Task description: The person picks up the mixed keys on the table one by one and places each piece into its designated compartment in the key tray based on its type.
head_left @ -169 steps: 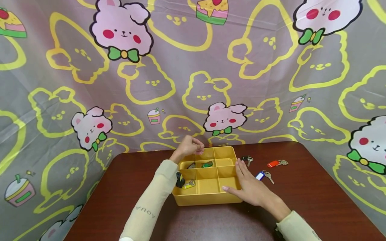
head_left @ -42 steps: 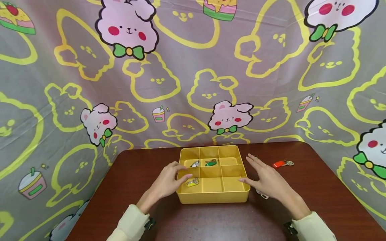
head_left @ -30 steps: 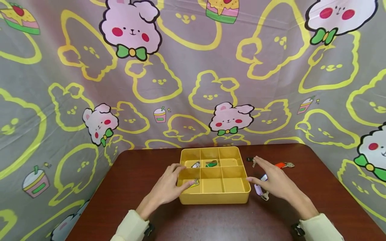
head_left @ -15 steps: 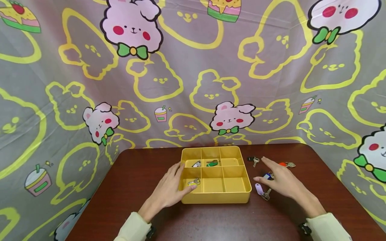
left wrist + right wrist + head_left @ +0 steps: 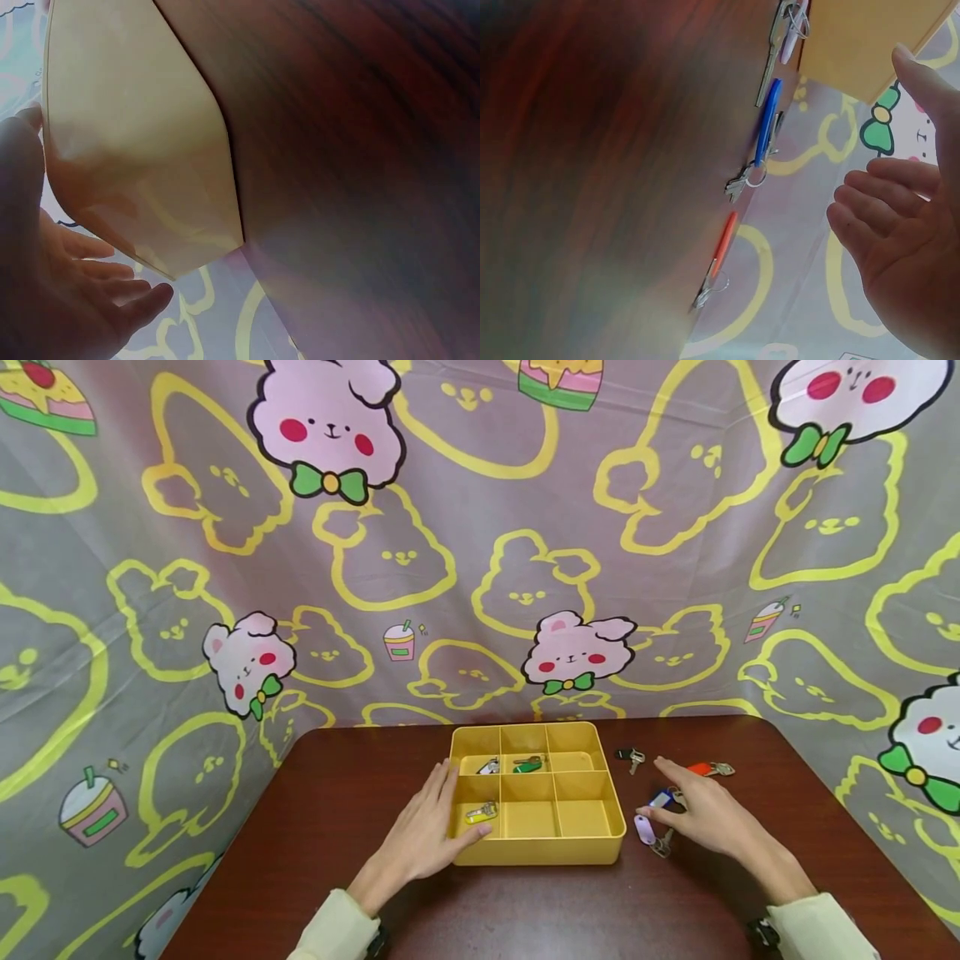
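A yellow divided box point(image 5: 536, 852) sits on the table. My left hand point(image 5: 423, 831) lies along its left wall with straight fingers, the thumb over the front-left compartment. Inside that compartment is a key with a yellow tag point(image 5: 481, 812). Behind it, the back-left compartment holds a key with a whitish tag point(image 5: 489, 767), and the back-middle one a key with a green tag point(image 5: 528, 764). My right hand point(image 5: 716, 818), fingers extended and holding nothing, hovers right of the box. Nearest to it are keys with a blue tag point(image 5: 660, 800) and a lilac tag point(image 5: 644, 829).
Farther back on the brown table point(image 5: 525, 910) lie a key with a black tag point(image 5: 626, 755) and, to its right, one with a red tag point(image 5: 702, 768). A patterned cloth point(image 5: 450, 577) hangs behind the table and along both sides.
My left hand has come from over the back-left compartment to the box's left side. My right hand has moved off the box's right wall, farther right, uncovering the lilac tag.
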### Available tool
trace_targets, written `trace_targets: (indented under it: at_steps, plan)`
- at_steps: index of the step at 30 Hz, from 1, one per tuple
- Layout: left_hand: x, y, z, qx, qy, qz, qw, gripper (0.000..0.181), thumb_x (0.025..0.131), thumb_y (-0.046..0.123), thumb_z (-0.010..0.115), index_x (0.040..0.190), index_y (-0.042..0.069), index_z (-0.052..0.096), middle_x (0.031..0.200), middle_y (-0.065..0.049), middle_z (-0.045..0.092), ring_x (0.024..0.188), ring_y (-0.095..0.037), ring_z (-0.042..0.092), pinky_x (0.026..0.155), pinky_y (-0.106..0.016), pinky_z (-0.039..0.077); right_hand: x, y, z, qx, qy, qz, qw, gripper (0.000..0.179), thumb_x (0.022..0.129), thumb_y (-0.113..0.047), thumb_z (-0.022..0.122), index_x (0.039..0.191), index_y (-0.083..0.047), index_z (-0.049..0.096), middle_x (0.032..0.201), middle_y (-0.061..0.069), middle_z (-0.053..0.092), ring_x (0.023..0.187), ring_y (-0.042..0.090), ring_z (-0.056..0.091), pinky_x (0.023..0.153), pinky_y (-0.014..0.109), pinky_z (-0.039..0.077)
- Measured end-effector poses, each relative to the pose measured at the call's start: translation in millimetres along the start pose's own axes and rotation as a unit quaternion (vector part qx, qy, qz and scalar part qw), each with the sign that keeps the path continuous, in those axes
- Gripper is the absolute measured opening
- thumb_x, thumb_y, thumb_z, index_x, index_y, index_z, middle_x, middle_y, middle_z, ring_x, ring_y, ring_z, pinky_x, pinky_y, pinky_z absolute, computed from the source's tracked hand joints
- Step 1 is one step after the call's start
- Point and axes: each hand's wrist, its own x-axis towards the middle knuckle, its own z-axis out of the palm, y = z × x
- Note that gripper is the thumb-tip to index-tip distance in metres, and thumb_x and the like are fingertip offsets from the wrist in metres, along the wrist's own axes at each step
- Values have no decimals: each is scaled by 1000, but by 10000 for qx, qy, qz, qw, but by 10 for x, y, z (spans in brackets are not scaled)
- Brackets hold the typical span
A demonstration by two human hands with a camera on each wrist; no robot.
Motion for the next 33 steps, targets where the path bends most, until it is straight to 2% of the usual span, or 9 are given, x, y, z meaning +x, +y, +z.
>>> trace_targets:
  at_steps: [11,19,26,33]
  plan:
    - [1,-7,53,12,-67,-40,10000,114,95,84,42,168,2,12,178,-13,7,166,-28,14,131,-51,30,-68,-1,15,-8,-265,62,9996,94,87,-57,80,150,7,51,153,32,53,132,49,61,104,66,52]
    - [-2,-4,75,51,-125,-77,9999,114,95,85,39,167,1,12,178,-14,6,166,-28,12,132,-49,28,-108,-3,35,-157,-244,-49,9996,90,88,-56,80,148,7,54,150,32,56,130,49,63,103,65,53]
    - [-10,-3,107,-50,-190,-128,9997,110,98,78,45,167,1,12,178,-15,4,167,-28,11,132,-51,29,-166,-3,57,-138,-300,-171,9993,91,87,-59,80,147,6,55,149,31,58,128,47,65,101,63,55]
    - [-6,7,95,51,-323,-117,9994,108,99,77,44,167,0,10,178,-16,3,167,-29,8,133,-50,25,-216,-4,82,-178,-253,-401,9987,87,86,-52,83,145,6,57,147,28,61,129,44,66,101,60,56]
